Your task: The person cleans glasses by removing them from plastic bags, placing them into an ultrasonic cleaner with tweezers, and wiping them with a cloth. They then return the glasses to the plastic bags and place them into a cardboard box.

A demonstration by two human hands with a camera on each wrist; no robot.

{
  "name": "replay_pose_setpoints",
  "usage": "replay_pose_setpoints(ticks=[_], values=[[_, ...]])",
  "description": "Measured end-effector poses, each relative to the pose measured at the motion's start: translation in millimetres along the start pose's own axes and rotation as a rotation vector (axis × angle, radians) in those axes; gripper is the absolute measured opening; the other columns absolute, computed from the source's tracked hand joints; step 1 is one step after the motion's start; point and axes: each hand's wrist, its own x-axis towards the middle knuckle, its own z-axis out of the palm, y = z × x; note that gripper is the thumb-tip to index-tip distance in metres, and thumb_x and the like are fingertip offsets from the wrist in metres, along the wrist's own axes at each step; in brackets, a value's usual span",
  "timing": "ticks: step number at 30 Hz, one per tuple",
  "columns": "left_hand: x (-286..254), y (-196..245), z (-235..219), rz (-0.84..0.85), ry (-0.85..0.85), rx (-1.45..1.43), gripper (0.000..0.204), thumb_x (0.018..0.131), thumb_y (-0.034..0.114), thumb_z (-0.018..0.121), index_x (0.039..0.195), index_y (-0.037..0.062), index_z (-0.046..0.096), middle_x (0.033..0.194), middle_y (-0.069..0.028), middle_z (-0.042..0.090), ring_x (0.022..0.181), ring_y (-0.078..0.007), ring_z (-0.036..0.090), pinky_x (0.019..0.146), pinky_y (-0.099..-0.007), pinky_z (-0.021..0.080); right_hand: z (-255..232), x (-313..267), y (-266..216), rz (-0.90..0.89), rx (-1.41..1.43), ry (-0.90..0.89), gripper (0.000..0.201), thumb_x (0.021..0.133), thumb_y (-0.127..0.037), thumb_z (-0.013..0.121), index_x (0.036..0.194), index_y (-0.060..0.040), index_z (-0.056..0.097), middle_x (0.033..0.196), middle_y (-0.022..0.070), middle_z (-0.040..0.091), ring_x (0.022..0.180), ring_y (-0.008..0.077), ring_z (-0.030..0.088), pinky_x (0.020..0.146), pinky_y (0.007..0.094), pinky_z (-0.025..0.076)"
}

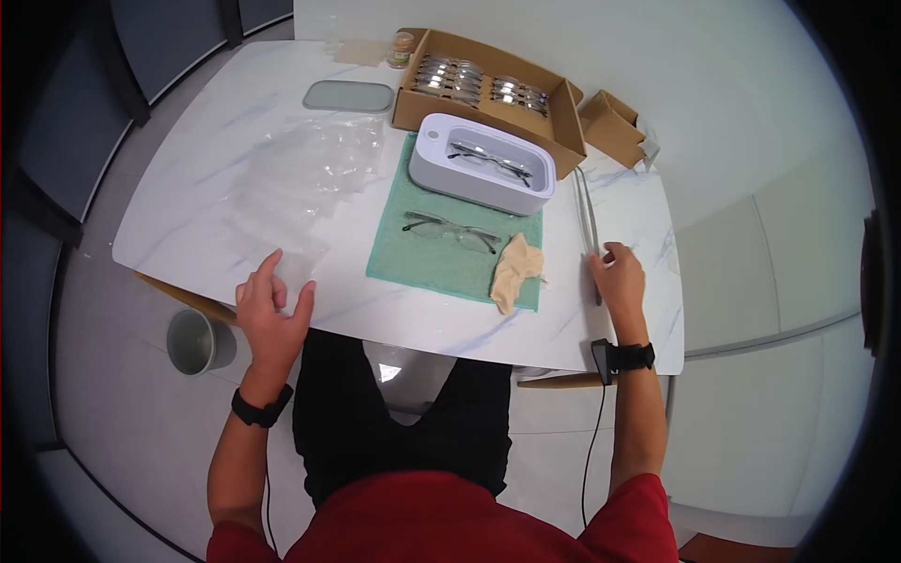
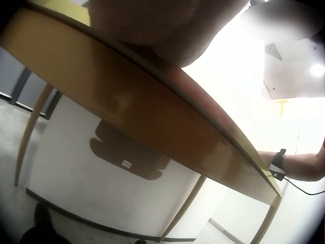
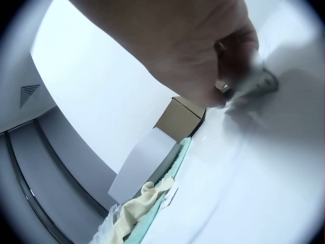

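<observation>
My right hand (image 1: 619, 281) is at the table's right side, thumb and fingers pinching long metal tweezers (image 1: 589, 220) that lie along the tabletop. In the right wrist view the same hand (image 3: 203, 56) has curled fingers close to the white surface. My left hand (image 1: 272, 314) hovers by the front left edge, fingers loosely bent, holding nothing, beside clear plastic bags (image 1: 282, 202). Clear glasses (image 1: 450, 232) lie on a green cloth (image 1: 404, 258), left of a crumpled beige cloth (image 1: 515, 272). Behind them stands a white cleaner (image 1: 479, 190) with another pair of glasses (image 1: 490, 159) in its basin.
A cardboard box (image 1: 571, 127) holding rows of glasses stands at the back. Right of it is a smaller box (image 1: 612, 131). A grey tray (image 1: 347, 96) and small jars (image 1: 402, 49) sit at the back left; a bin (image 1: 192, 342) stands on the floor.
</observation>
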Motion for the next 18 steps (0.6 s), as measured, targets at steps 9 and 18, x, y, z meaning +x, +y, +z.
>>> replay_pose_setpoints(ticks=[9,18], values=[[76.4,75.3,-30.1,0.370,-0.260,-0.126,0.055,0.081,-0.006,0.064,0.135,-0.0016,0.055,0.076,-0.0066,0.046,0.071,-0.0201,0.047,0.069,-0.0302,0.042,-40.9,-65.8,-87.1,-0.343,0.465,0.155,0.004,0.086,-0.001,0.072,0.087,-0.0026,0.069,0.070,0.0063,0.061,0.053,0.0164,0.056,0.050,0.0270,0.044],[175.3,63.2,99.8,0.481,-0.517,0.168,0.058,0.086,-0.007,0.046,0.138,0.0136,0.057,0.124,-0.0138,0.058,0.113,-0.0325,0.056,0.094,-0.0427,0.050,-11.0,-85.6,-78.8,-0.137,0.685,0.125,0.010,0.088,-0.004,0.074,0.080,-0.0022,0.068,0.065,0.0065,0.059,0.052,0.0163,0.053,0.050,0.0284,0.040]])
